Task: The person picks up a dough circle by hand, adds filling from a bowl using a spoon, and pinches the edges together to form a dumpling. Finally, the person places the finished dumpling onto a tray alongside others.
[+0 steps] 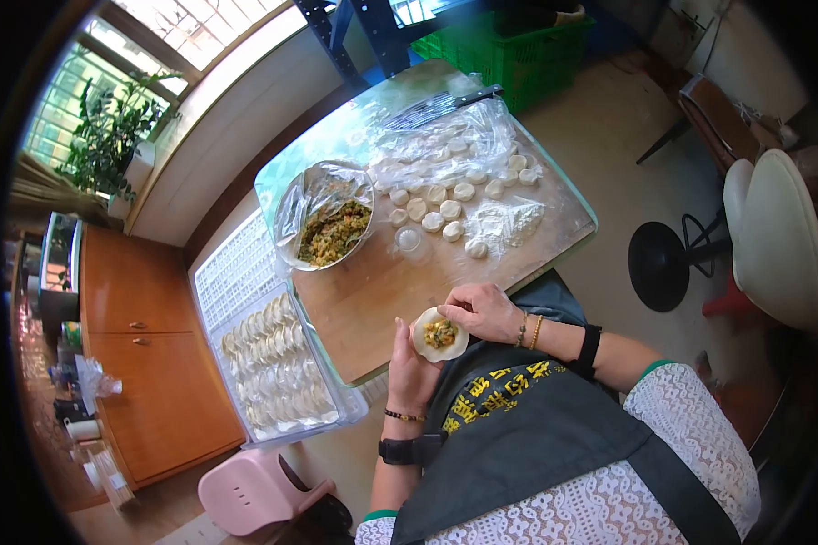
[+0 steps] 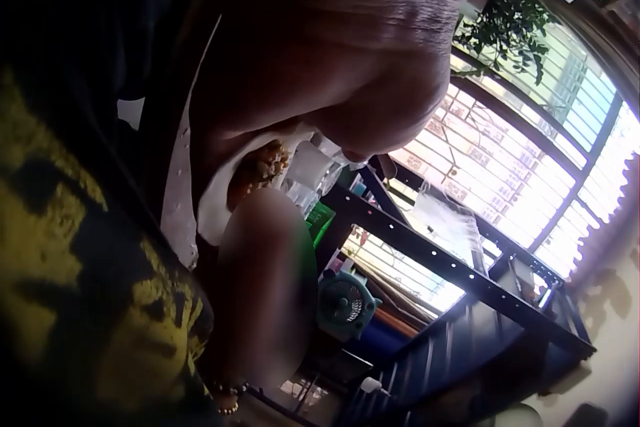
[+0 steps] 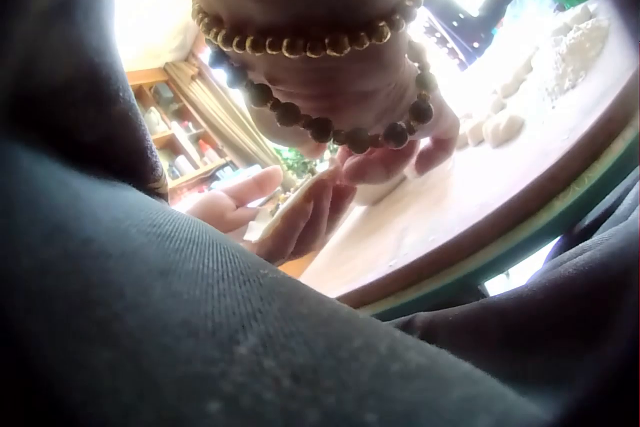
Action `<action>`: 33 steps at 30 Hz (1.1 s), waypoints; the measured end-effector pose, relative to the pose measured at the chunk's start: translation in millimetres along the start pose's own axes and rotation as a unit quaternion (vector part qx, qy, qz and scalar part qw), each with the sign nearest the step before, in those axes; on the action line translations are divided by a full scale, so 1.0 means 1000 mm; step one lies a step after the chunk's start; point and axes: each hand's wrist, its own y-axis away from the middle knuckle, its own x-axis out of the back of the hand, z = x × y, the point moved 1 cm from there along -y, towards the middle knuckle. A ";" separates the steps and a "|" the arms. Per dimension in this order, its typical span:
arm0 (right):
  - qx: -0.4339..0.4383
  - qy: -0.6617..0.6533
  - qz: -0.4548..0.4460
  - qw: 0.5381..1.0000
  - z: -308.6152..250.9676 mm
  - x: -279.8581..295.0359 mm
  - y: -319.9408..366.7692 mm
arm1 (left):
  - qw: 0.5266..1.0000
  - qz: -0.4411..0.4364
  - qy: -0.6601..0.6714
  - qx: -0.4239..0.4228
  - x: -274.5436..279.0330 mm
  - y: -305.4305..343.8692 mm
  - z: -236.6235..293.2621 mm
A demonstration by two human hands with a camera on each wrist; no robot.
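A round dumpling wrapper [image 1: 456, 347] with a mound of chopped filling [image 1: 440, 333] at its centre sits in my left hand [image 1: 411, 374], whose fingers cup it from below while the thumb stands up beside it. My right hand [image 1: 482, 311] pinches the wrapper's upper edge. Both hands are just off the near edge of the wooden board [image 1: 354, 318]. In the left wrist view the wrapper [image 2: 214, 209] bends upward around the filling [image 2: 262, 169]. The right wrist view has the left fingers [image 3: 300, 222] close under the right hand [image 3: 385, 157], partly hiding the wrapper.
On the board stand a bowl of filling [image 1: 336, 232] partly under plastic film, several dough pieces [image 1: 433, 221], loose flour [image 1: 509, 222] and a cleaver [image 1: 441, 104]. Left of it, a tray [image 1: 341, 400] holds rows of folded dumplings [image 1: 277, 363]. A pink stool [image 1: 245, 490] stands nearby.
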 end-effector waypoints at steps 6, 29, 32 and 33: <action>0.006 -0.030 -0.009 0.999 0.003 -0.003 0.001 | 1.000 0.018 -0.011 0.006 -0.004 0.001 0.000; -0.047 -0.179 -0.111 0.976 0.025 -0.007 0.003 | 0.994 0.048 -0.079 0.049 -0.010 -0.001 0.001; -0.074 -0.184 -0.138 0.970 0.018 0.001 0.001 | 0.993 0.038 -0.104 0.044 -0.004 -0.004 -0.003; -0.075 -0.183 -0.147 0.969 0.015 0.003 0.000 | 0.992 0.040 -0.109 0.048 -0.005 -0.004 -0.002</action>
